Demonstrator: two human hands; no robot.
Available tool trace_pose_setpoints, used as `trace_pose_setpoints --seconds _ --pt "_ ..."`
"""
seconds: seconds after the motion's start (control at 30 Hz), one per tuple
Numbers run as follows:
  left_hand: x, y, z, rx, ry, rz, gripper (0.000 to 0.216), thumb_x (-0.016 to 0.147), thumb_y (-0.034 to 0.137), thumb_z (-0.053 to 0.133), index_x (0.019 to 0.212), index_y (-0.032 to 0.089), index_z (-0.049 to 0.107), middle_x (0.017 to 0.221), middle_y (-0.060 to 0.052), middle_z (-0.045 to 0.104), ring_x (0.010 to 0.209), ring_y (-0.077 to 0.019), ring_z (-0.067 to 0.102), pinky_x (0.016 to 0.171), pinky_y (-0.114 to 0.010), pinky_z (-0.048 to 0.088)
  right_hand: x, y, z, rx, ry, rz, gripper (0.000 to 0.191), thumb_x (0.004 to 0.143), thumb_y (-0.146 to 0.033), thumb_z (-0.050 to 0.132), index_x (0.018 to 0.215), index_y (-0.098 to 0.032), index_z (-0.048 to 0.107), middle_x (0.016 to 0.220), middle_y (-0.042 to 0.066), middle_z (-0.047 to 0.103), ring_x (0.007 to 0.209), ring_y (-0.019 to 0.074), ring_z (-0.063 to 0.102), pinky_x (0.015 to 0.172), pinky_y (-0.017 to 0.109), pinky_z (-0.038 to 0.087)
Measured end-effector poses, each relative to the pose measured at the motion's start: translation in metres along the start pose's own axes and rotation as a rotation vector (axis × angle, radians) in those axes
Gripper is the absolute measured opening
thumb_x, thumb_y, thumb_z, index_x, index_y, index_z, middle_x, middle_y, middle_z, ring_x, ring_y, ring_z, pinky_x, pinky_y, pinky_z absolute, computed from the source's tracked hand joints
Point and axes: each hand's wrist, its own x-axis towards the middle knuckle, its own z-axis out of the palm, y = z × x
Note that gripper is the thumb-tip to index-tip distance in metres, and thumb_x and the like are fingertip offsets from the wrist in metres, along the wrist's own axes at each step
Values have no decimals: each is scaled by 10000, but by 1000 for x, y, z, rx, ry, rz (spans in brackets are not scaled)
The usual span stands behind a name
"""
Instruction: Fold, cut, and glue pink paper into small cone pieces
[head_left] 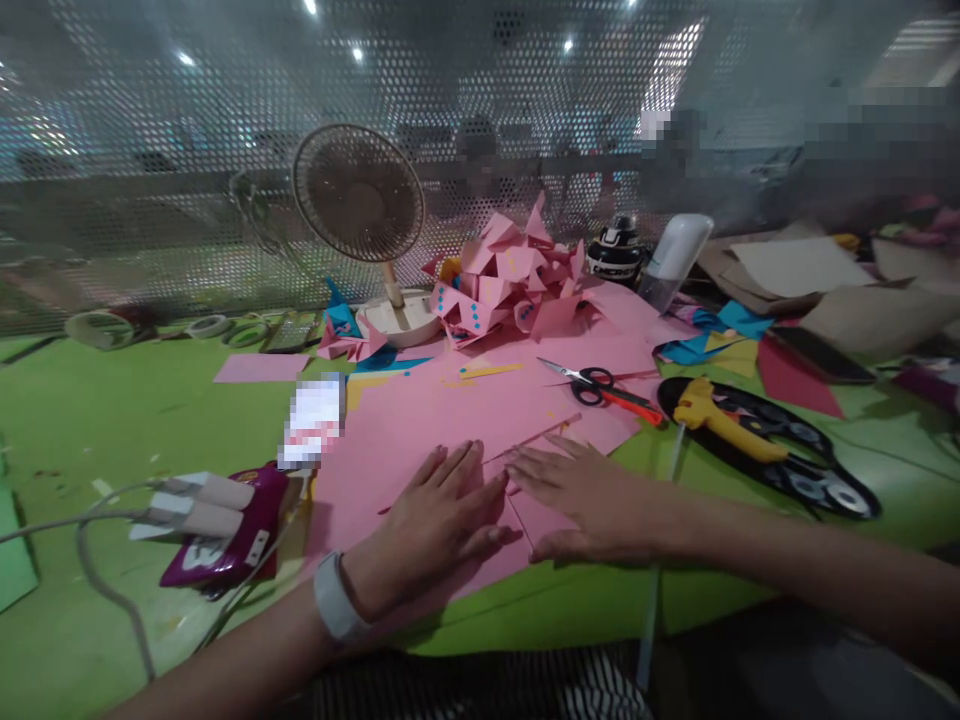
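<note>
Over on the green table (pixel 112 420), a small desk fan (pixel 358 193) stands against the perforated metal screen (pixel 187 150), with a heap of folded pink paper shapes (pixel 510 275) just beside its base. Black-and-orange scissors (pixel 600 386) lie near a yellow glue gun (pixel 724 420), which rests on a black tray (pixel 825 480). Further left, a purple power strip (pixel 240 530) carries two white plugs (pixel 202 505). Rolls of tape (pixel 208 326) sit along the screen, and a white bottle (pixel 675 255) leans behind the heap
</note>
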Motion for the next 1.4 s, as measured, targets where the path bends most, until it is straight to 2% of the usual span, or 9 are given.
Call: trace_pose_setpoints --seconds 0.17,0.4,0.57,0.73,1.0,1.13,1.23,1.3,1.4 --pt "1 0 0 18 -31 -23 583 864 588 348 1345 262 386 1457 -139 283 1330 -323 256 1051 -542 232 -5 3 18 -34 21 -32 857 830 -684 240 1428 -74 168 1464 187 195 1372 258 145 1106 487 -23" --pt "0 3 -4 29 -63 -10 640 859 601 344 1372 219 344 1473 -166 224 1338 -326 232 1058 -529 234 -7 11 21 14 41 -78 856 818 -688 292 1435 -114 146 1470 160 205 1375 250 132 1106 480 -38" --pt "-2 4 -3 24 -61 -2 646 863 591 349 1403 244 272 1491 -151 172 1353 -318 189 1067 -522 221 -11 20 21 56 6 -95 870 824 -664 332 1433 -80 122 1484 161 133 1379 238 103 1120 414 98" --pt "-2 6 -3 6 -58 -13 630 867 581 354 1390 236 298 1492 -150 170 1357 -305 185 1078 -509 199 -12 26 22 -1 54 -143 777 841 -643 328 1428 -152 192 1464 131 235 1366 246 175 1108 501 21" --pt "8 5 -25 -100 -58 -22 462 887 491 409 1288 265 454 1430 -82 355 1306 -252 323 1060 -434 270 -11 29 18 -7 56 -161 814 804 -696 328 1417 -167 240 1448 135 274 1351 252 226 1101 508 -15" --pt "26 7 -35 -203 68 -331 336 893 428 407 970 171 610 989 -102 652 908 -208 610 796 -344 470 -12 29 17 -12 53 -154 807 803 -704 311 1389 -150 323 1439 152 290 1351 254 225 1100 505 -5" --pt "41 7 -33 -499 -230 -512 347 841 466 458 775 160 607 543 -18 610 495 -147 582 523 -266 458 -12 30 18 -15 60 -164 803 806 -700 312 1400 -160 295 1452 143 263 1352 251 224 1099 507 7" --pt "49 5 -29 -757 -422 -587 328 811 448 501 691 158 595 434 10 558 385 -118 528 453 -235 426 -12 31 19 -20 71 -168 810 803 -700 320 1410 -166 266 1455 139 258 1348 255 234 1099 508 19" --pt "55 0 -21 -1011 -537 -617 337 786 425 547 586 154 570 409 7 562 374 -106 520 454 -226 424 -11 32 21 -35 87 -172 811 801 -697 330 1408 -161 277 1443 141 292 1340 264 254 1099 507 48"
